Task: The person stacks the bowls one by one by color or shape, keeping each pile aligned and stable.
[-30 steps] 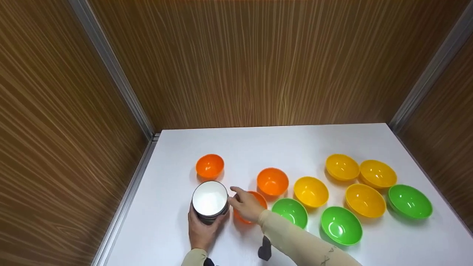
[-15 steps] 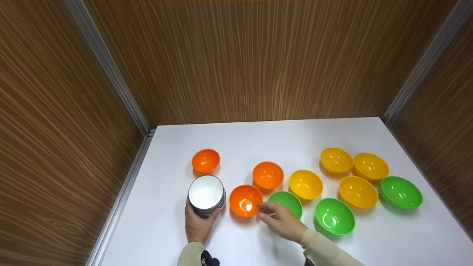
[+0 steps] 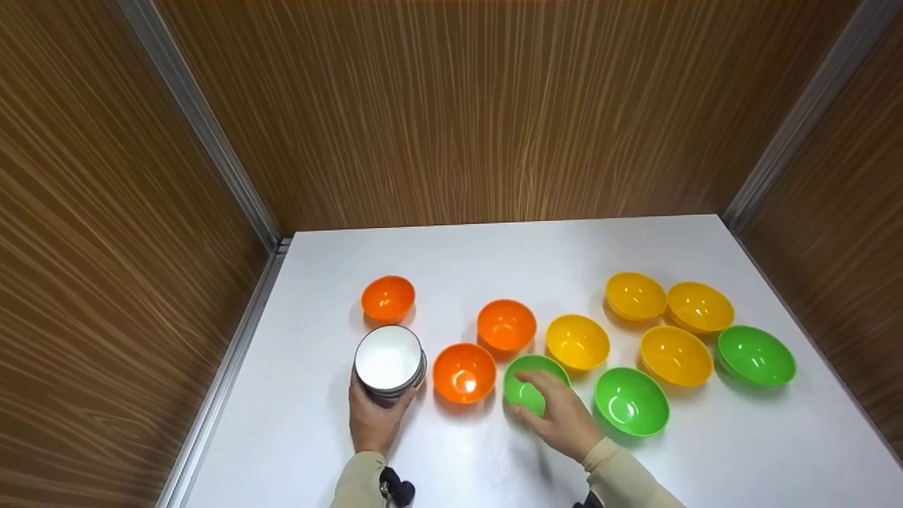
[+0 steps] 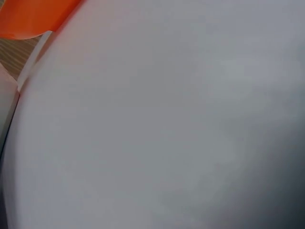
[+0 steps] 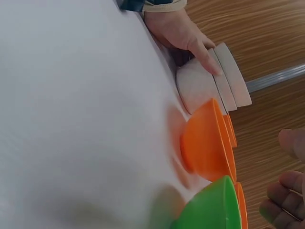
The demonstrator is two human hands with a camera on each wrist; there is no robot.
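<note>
My left hand [image 3: 376, 423] grips the side of a stack of white bowls [image 3: 388, 358] with thin dark rims, its thumb on the right side. From the right wrist view, the nested white bowls [image 5: 202, 86] stand on the table in that hand's hold. Over the near green bowl [image 3: 522, 398] hovers my right hand [image 3: 563, 422], thumb and forefinger spread apart with nothing between them. Its fingertips [image 5: 286, 188] show at the edge of the right wrist view, above the bowl rims. An orange bowl [image 3: 464, 374] sits between the two hands.
Two more orange bowls stand behind, one at left [image 3: 388, 299] and one near the middle [image 3: 506, 326]. Several yellow bowls [image 3: 676, 355] and two other green bowls [image 3: 631, 402] spread to the right. Wood-grain panels [image 3: 451, 113] enclose the white table [image 3: 282, 437].
My right hand has moved right, from beside the white stack past the orange bowl to above the green one. My left hand keeps its hold. The head view has shifted slightly.
</note>
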